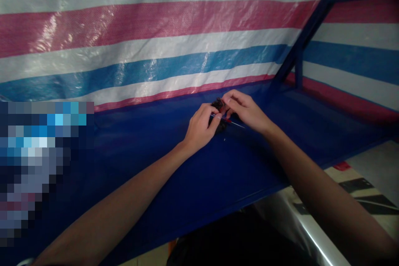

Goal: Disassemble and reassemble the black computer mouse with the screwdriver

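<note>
My left hand [202, 126] is closed, thumb against the fingers, around a slim tool with a red section and a thin pale metal shaft [237, 125] that points right. Its exact kind does not show. Facing it, my right hand [245, 107] has its fingertips pinched at a small dark, crumpled bundle [217, 102], brownish-black, lying between the two hands. Fingers cover part of this bundle. Just below the tool, a black patch [220, 127] shows on the blue surface; whether it belongs to the bundle or is shadow, I cannot tell.
Both hands work over a dark blue sheet-covered table [149, 120]. A tiny white speck [224, 139] lies near the hands. Behind hangs a striped plastic tarp [156, 20], with a blue slanted frame bar [308, 29] at right. A pixelated area covers the left side.
</note>
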`<state>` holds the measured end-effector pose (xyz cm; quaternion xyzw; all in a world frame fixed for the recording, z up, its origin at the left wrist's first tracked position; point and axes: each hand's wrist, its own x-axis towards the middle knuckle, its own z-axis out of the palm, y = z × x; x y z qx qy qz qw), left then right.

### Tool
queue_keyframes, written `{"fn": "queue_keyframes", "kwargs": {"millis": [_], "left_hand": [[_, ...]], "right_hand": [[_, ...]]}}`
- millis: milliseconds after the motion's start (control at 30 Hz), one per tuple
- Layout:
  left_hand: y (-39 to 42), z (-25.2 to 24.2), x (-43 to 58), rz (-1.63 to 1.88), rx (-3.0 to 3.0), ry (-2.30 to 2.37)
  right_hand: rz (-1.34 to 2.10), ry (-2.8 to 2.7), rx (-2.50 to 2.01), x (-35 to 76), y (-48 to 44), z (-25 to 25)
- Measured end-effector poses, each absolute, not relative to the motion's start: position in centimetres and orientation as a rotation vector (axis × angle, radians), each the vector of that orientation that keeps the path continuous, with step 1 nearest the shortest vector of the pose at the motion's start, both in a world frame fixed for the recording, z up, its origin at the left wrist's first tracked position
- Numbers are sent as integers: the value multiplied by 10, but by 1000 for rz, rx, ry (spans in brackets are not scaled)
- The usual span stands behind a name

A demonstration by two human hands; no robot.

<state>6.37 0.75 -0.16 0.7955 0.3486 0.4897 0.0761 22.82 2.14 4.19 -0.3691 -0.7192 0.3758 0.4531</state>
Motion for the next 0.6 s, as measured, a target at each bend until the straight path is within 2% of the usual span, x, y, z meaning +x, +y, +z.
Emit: {"fn": "queue_keyframes", "kwargs": {"millis": [600], "left_hand": [[7,-1,64,1446,2393,1084]], "right_hand": [[951,-1798,-988,227,19,43]]}}
